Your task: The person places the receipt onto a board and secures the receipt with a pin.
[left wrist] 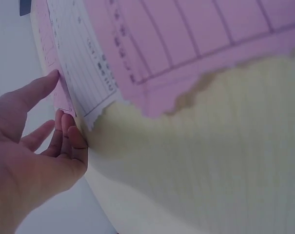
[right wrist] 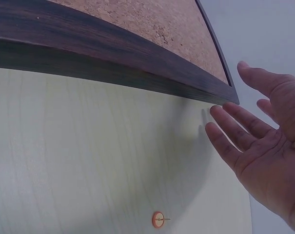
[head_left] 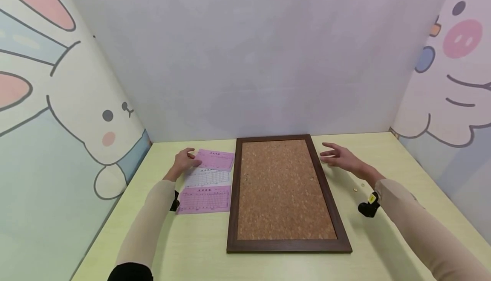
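My left hand [head_left: 185, 161] touches the left edge of the upper pink paper form [head_left: 215, 160]. The thumb and the loosely bent fingers [left wrist: 78, 138] are spread apart at that edge, with no pinch plainly visible. Below it lie a white form [head_left: 209, 178] and a lower pink form [head_left: 205, 200], slightly overlapping, with ragged left edges. A dark-framed cork board [head_left: 284, 191] lies beside the forms. My right hand [head_left: 342, 160] hovers just right of the board's upper right side, fingers relaxed and holding nothing. A thumbtack [right wrist: 158, 219] lies near it, pin exposed.
Two small thumbtacks [head_left: 355, 189] lie on the light wooden table [head_left: 195, 247] right of the board. Tiny spots on the cork look like tacks. A grey wall [head_left: 230, 59] rises behind, with cartoon-printed panels on both sides.
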A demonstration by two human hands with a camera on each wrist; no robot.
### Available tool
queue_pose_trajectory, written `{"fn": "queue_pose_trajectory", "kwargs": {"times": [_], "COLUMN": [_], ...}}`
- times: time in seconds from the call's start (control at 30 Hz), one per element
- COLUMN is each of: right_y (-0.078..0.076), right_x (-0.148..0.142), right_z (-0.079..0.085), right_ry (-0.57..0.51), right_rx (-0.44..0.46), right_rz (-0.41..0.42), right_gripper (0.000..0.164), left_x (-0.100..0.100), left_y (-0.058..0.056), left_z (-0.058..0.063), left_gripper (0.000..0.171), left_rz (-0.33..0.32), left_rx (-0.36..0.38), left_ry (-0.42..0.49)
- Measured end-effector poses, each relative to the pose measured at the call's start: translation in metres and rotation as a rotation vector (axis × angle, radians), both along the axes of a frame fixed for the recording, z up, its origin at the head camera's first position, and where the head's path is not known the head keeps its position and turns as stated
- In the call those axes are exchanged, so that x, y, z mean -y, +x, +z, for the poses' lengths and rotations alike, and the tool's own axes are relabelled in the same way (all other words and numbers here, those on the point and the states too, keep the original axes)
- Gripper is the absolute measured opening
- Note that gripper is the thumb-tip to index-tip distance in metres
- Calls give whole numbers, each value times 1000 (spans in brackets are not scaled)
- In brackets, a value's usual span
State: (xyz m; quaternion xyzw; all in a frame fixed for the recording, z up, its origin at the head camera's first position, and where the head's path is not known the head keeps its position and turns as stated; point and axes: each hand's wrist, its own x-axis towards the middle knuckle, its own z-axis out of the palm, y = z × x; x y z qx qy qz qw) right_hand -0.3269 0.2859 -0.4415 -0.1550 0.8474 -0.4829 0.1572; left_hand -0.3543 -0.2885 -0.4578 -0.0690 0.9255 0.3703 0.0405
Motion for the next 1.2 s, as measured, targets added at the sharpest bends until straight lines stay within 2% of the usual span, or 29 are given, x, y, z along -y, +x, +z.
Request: {"fn": "queue_pose_trajectory", "kwargs": {"times": [0.1, 0.23, 0.43, 0.63, 0.9, 1.2], "right_y": [1, 3, 4, 5, 9, 13], "right_x": [0, 0, 0, 0, -3, -3], "right_z": [1, 1, 0, -4, -2, 2], "right_ry": [3, 14, 6, 13, 22, 9], "right_rx": [2, 2, -6, -3, -1, -9], "right_rz": [4, 2, 1, 14, 16, 48], "right_gripper": [76, 76, 75, 73, 70, 65], "left_x": [-1, -2, 1, 9, 12, 16], "left_y": [1, 4, 5, 6, 16, 19], "left_z": [1, 2, 4, 8, 20, 17], "left_gripper": [68, 54, 36, 37, 40, 42], "left_rz": [28, 59, 54, 41, 56, 147], "left_rx": [21, 22, -11, 5, 13, 14], "left_ry": [26, 53, 66, 92, 236, 333]}}
